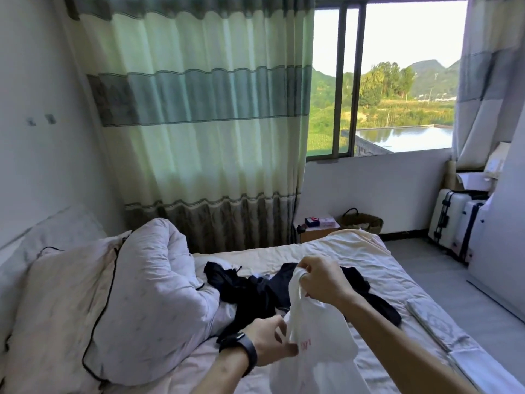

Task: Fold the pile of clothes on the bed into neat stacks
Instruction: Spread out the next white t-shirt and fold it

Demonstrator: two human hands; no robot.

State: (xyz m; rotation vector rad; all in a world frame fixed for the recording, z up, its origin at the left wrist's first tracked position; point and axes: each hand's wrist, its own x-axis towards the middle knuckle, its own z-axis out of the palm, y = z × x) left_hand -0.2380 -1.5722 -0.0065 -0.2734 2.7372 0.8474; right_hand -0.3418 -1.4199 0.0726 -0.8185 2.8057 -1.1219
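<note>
Hands [321,280] pinching white garment [315,336] edges — mid-bed [369,265]

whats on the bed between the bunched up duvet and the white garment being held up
The pile of dark clothes lies there on the bed, between the duvet and the white garment, in the head view.

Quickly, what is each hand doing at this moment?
Left hand: closed, pinching the lower part of the white garment.
Right hand: closed, holding the white garment's top edge up above the bed.
</note>
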